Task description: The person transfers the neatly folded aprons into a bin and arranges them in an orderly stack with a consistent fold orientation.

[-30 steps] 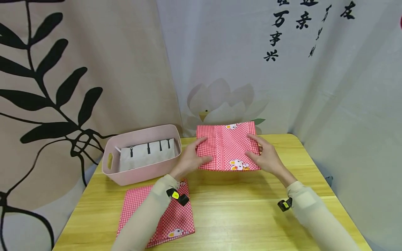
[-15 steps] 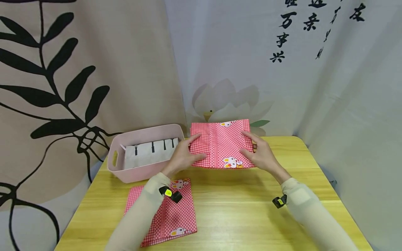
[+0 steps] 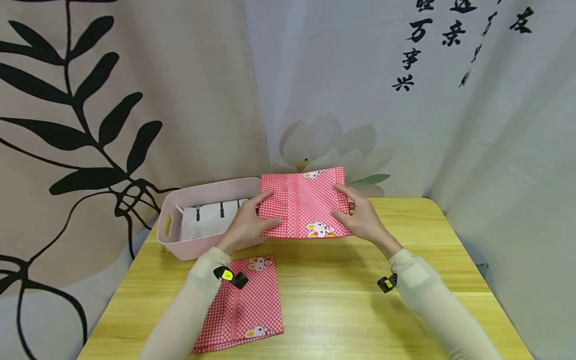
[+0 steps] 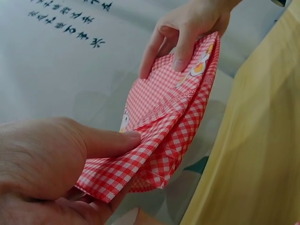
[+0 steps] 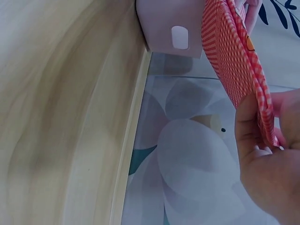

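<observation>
A folded red-and-white checked cloth (image 3: 310,205) with rabbit prints is held up above the back of the table between both hands. My left hand (image 3: 246,224) grips its left edge, thumb on the near face and fingers behind. On the opposite edge my right hand (image 3: 363,220) pinches the cloth, thumb in front; in the right wrist view its fingers (image 5: 246,119) wrap the far side. The left wrist view shows the layers of the cloth (image 4: 164,122) slightly parted along the lower edge. A second checked cloth (image 3: 247,305) lies flat on the table, partly under my left forearm.
Behind my left hand stands a pink basket (image 3: 193,250) with a handle hole, holding a pale fabric item (image 3: 207,222) with dark zip pulls. The wooden table (image 3: 342,310) backs onto printed curtains (image 3: 193,100). Its right edge slopes away beside my right arm.
Both hands have carried the cloth left and slightly up, so it now overlaps the basket's right end. The view has shifted a little. Neither grip has changed.
</observation>
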`<state>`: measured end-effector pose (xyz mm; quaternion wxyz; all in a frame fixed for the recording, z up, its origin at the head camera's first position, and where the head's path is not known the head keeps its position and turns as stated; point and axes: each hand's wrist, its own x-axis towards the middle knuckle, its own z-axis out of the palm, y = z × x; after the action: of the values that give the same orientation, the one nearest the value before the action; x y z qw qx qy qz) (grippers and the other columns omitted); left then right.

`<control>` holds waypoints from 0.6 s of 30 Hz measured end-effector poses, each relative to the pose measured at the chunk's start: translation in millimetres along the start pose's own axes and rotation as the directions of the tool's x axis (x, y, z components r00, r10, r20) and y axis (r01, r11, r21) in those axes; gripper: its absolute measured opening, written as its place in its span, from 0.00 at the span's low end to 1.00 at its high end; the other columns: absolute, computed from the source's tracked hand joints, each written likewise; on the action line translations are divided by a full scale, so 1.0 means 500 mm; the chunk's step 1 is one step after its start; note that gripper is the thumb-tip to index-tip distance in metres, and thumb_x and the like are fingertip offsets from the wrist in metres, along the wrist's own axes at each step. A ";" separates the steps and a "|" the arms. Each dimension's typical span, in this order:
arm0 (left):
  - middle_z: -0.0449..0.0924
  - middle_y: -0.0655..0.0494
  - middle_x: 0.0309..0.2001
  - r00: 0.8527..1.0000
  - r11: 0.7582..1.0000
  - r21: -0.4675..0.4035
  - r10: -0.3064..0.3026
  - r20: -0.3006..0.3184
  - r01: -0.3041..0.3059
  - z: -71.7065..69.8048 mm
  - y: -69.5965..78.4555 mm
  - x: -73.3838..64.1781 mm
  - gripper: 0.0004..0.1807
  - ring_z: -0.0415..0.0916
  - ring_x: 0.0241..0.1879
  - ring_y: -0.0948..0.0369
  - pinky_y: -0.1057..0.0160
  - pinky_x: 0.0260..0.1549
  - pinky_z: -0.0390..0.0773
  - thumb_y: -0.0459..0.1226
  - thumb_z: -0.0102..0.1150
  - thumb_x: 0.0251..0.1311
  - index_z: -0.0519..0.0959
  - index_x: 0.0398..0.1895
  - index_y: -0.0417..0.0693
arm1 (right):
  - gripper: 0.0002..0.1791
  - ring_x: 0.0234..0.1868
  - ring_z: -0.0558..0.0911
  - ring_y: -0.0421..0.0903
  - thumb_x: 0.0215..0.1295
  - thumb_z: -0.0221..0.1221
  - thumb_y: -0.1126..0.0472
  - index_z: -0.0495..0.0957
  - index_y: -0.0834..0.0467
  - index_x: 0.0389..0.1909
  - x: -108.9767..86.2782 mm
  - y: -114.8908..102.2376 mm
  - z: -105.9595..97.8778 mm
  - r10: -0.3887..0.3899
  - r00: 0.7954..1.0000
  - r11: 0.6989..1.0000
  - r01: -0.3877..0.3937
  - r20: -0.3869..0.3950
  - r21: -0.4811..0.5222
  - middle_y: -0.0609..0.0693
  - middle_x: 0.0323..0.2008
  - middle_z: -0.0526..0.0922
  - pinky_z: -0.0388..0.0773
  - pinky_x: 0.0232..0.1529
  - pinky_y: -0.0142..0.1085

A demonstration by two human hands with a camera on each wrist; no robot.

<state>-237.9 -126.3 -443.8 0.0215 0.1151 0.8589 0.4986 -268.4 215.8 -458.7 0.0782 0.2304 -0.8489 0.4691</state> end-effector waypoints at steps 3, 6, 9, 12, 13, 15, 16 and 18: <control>0.75 0.46 0.79 1.000 1.000 -0.023 -0.012 0.001 0.012 -0.015 -0.007 -0.004 0.51 0.79 0.73 0.46 0.41 0.76 0.81 0.40 0.79 0.71 0.61 0.91 0.68 | 0.41 0.71 0.85 0.67 0.76 0.71 0.66 0.68 0.58 0.87 0.011 -0.007 0.011 -0.014 1.000 1.000 0.014 0.002 0.006 0.67 0.81 0.73 0.88 0.69 0.55; 0.75 0.46 0.79 1.000 0.999 -0.034 -0.016 -0.003 0.016 -0.031 -0.015 -0.005 0.51 0.80 0.73 0.46 0.42 0.76 0.81 0.39 0.79 0.70 0.61 0.91 0.67 | 0.41 0.71 0.85 0.68 0.76 0.71 0.66 0.68 0.59 0.86 0.023 -0.012 0.022 -0.032 0.999 0.999 0.032 0.003 0.011 0.67 0.81 0.73 0.88 0.69 0.56; 0.74 0.43 0.80 1.000 0.999 -0.039 -0.016 -0.011 0.015 -0.045 -0.020 -0.007 0.51 0.79 0.74 0.44 0.40 0.76 0.81 0.38 0.79 0.70 0.61 0.92 0.66 | 0.42 0.72 0.84 0.68 0.76 0.71 0.66 0.67 0.59 0.87 0.033 -0.016 0.031 -0.042 0.999 0.999 0.042 0.007 0.016 0.67 0.82 0.72 0.87 0.70 0.58; 0.72 0.43 0.82 0.999 0.998 -0.053 -0.029 -0.013 0.029 -0.056 -0.024 -0.008 0.51 0.78 0.76 0.43 0.39 0.78 0.79 0.39 0.79 0.71 0.61 0.92 0.66 | 0.42 0.73 0.83 0.67 0.76 0.71 0.65 0.67 0.57 0.87 0.043 -0.021 0.040 -0.041 0.999 0.999 0.041 0.011 0.024 0.65 0.83 0.72 0.86 0.72 0.59; 0.72 0.43 0.82 0.999 0.998 -0.060 -0.035 -0.013 0.035 -0.060 -0.026 -0.009 0.51 0.78 0.76 0.42 0.39 0.78 0.79 0.39 0.79 0.71 0.61 0.92 0.67 | 0.42 0.73 0.83 0.67 0.76 0.71 0.65 0.68 0.57 0.87 0.046 -0.023 0.042 -0.040 0.999 0.999 0.039 0.012 0.029 0.65 0.82 0.72 0.86 0.72 0.59; 0.71 0.45 0.83 0.999 0.997 -0.069 -0.045 -0.018 0.044 -0.068 -0.028 -0.010 0.51 0.77 0.77 0.43 0.39 0.79 0.78 0.39 0.79 0.71 0.61 0.91 0.68 | 0.42 0.72 0.84 0.66 0.76 0.72 0.64 0.68 0.56 0.87 0.052 -0.027 0.048 -0.042 0.999 0.999 0.042 0.013 0.030 0.65 0.82 0.73 0.87 0.72 0.57; 0.71 0.45 0.83 0.999 0.996 -0.074 -0.048 -0.020 0.046 -0.071 -0.029 -0.011 0.51 0.77 0.77 0.43 0.40 0.79 0.78 0.39 0.79 0.71 0.61 0.91 0.69 | 0.41 0.72 0.85 0.66 0.76 0.72 0.64 0.68 0.56 0.87 0.055 -0.029 0.051 -0.044 0.999 0.998 0.044 0.014 0.034 0.64 0.81 0.73 0.87 0.71 0.57; 0.71 0.45 0.84 0.999 0.996 -0.084 -0.044 -0.025 0.042 -0.080 -0.030 -0.013 0.51 0.78 0.77 0.44 0.40 0.78 0.79 0.38 0.78 0.71 0.61 0.92 0.68 | 0.41 0.71 0.85 0.65 0.76 0.72 0.64 0.69 0.56 0.86 0.062 -0.033 0.055 -0.050 0.999 0.998 0.049 0.016 0.041 0.64 0.81 0.74 0.88 0.70 0.55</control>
<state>-240.2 -169.0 -437.3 0.0253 0.0890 0.8398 0.5350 -285.8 175.4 -450.4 0.0781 0.2569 -0.8338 0.4824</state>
